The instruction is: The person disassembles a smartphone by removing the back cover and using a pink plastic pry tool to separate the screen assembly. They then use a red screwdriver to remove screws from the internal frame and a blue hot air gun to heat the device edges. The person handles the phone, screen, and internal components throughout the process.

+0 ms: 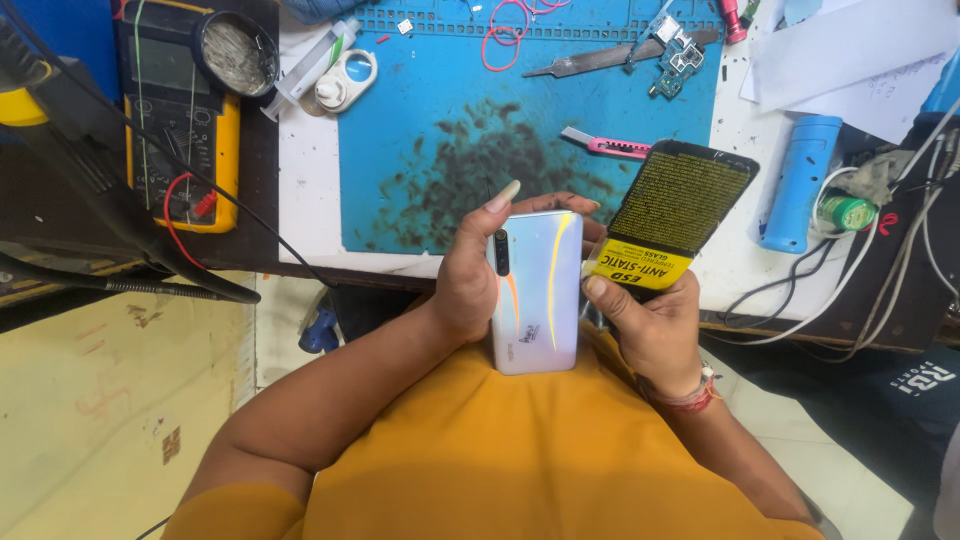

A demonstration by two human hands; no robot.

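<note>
White smartphone sits back-up, long axis running away from the torso, gripped by L hand along its L edge. R hand pinches a black glass screen panel just R of it, tilted, nearly touching.

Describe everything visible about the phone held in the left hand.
The phone is a slim, glossy, pearl-white slab seen from its back, with orange light streaks across it and a dark vertical camera strip near its upper left edge. It stands upright, lower end against the yellow shirt. The left hand wraps its left edge; the right hand, holding a black-and-yellow packet, sits at its right edge.
</note>
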